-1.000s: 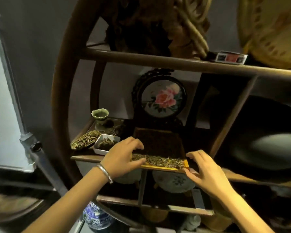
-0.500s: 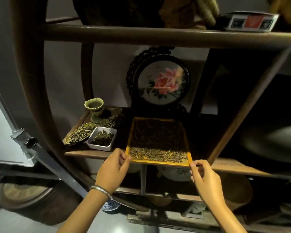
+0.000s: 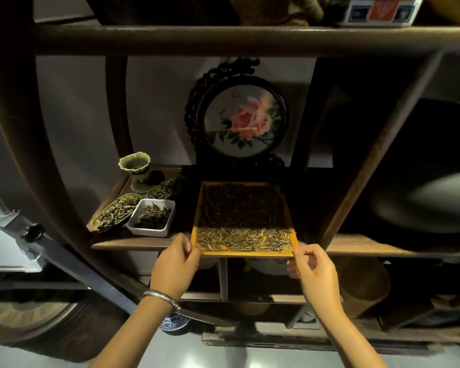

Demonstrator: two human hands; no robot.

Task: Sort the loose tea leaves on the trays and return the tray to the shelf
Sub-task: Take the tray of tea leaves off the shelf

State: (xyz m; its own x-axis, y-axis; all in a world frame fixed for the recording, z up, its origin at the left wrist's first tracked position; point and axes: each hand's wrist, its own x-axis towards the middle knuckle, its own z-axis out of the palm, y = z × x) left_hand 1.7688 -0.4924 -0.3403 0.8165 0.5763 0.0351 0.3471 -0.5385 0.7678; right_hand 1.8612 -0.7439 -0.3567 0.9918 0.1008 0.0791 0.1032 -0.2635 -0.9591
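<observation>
Tray (image 3: 289,208) of leaves (image 3: 243,239) sits on shelf (image 3: 383,244), near edge overhanging it, in front of flower plaque (image 3: 243,123). Your left hand (image 3: 174,264) pinches near-left corner; your right hand (image 3: 316,269) pinches near-right corner. White dish (image 3: 150,231) with leaves just left of tray; green cup (image 3: 136,166) farther back.

A shallow square yellow wooden tray (image 3: 197,208) sits on the dark wooden shelf (image 3: 383,245), its near edge overhanging the front. Loose tea leaves (image 3: 243,239) cover it: pale green strands near, darker leaves toward the shadowed far side.
</observation>
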